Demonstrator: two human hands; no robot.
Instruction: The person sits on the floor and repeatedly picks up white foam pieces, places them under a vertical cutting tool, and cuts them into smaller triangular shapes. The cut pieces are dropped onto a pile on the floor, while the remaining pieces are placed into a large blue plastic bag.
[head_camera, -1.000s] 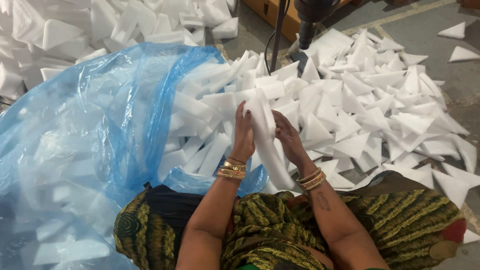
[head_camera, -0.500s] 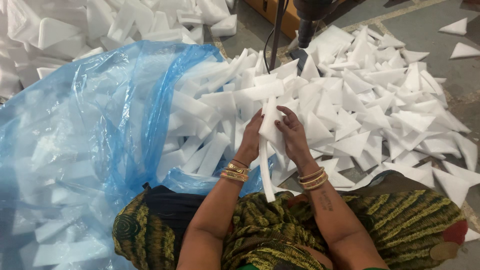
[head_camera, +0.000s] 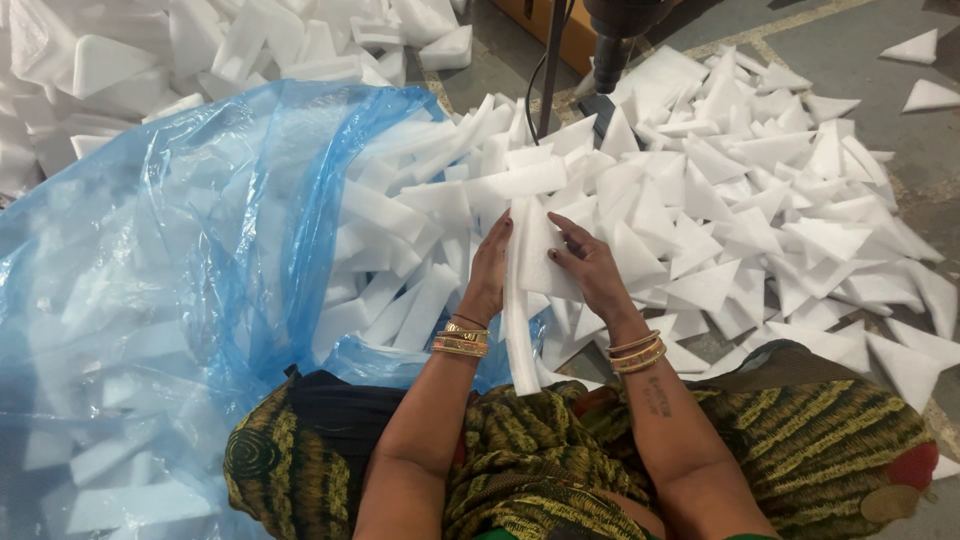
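Both hands clasp a stack of white foam pieces held on edge above the lap.

The left hand presses flat against the stack's left face, fingers pointing to twelve o'clock; the right hand grips the right face, fingers spread across the top piece; the stack sits between them, its lower end reaching the patterned garment; a heap of white foam triangles spreads from twelve to three o'clock on the floor; a blue plastic bag holding more foam lies open at nine o'clock; gold bangles circle both wrists.
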